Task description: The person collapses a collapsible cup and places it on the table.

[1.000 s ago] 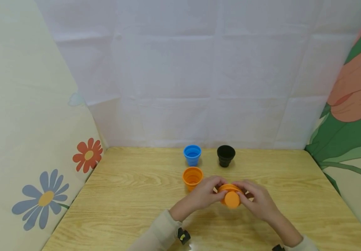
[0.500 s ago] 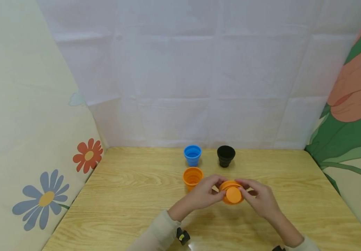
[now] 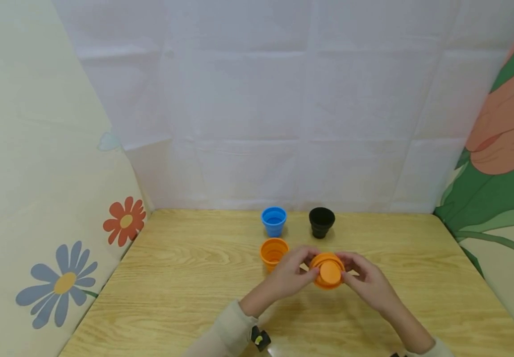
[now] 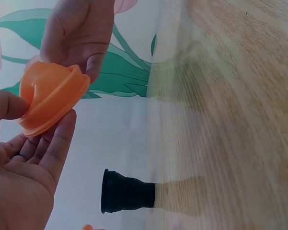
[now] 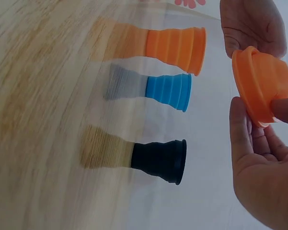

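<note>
Both hands hold an orange collapsible cup [image 3: 330,272] above the table, its flat round base turned toward me and its walls partly folded. My left hand [image 3: 289,272] pinches its left side between thumb and fingers. On the right side, my right hand [image 3: 367,281] grips it the same way. In the left wrist view the cup [image 4: 52,98] looks squashed and uneven, with its rim tilted. The right wrist view shows my right thumb pressing near the base of the cup [image 5: 261,86]. A second orange cup [image 3: 273,252] stands upright just beyond my left hand, partly hidden by it.
A blue cup [image 3: 274,221] and a black cup [image 3: 321,221] stand upright near the back of the wooden table [image 3: 185,287]. A white cloth [image 3: 239,109] hangs behind, with flower-patterned cloths at both sides.
The held cup has tipped so its base and rim ring show more fully, and it has risen slightly in view. Both hands shifted a little with it. The standing cups stay put.
</note>
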Available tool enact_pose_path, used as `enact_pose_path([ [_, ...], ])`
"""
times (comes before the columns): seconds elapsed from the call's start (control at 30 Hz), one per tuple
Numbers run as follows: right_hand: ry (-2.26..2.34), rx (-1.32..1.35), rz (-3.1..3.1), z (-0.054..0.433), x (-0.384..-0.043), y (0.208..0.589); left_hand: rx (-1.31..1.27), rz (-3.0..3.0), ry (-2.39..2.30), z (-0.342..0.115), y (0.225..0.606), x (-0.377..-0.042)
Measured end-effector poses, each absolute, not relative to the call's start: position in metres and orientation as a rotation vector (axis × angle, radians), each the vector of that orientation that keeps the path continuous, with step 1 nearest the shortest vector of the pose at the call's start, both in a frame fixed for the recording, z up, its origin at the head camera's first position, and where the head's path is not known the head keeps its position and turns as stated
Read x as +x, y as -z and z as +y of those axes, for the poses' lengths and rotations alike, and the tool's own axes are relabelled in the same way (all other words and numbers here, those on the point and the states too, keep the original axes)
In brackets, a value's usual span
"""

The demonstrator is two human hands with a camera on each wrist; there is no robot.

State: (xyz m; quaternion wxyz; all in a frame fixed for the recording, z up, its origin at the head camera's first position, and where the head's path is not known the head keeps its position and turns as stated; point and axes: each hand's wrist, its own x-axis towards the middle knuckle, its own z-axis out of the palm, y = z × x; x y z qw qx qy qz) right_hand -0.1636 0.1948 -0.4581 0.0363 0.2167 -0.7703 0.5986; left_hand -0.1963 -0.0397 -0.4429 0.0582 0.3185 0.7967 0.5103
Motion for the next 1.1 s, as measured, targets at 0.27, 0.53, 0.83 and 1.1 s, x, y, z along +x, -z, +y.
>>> enact_pose_path([
  [0.27,-1.53,0.649,-2.364,0.192,-0.163,0.461,0.991,2.283,-1.559,-0.039,0.443,-0.197],
  [0.53,-1.508,0.668,-2.355,0.19,-0.16,0.458,0.964,2.32,-1.503,-0.039,0.443,-0.198],
  [0.83,-1.82,0.638,-2.343,0.193,-0.159,0.454,0.914,2.323,-1.568,-0.041,0.442,-0.197],
  [1.1,-1.729,0.694,-2.373,0.197,-0.161,0.45,0.976,2.308,-1.554,-0.04,0.44,-0.197],
])
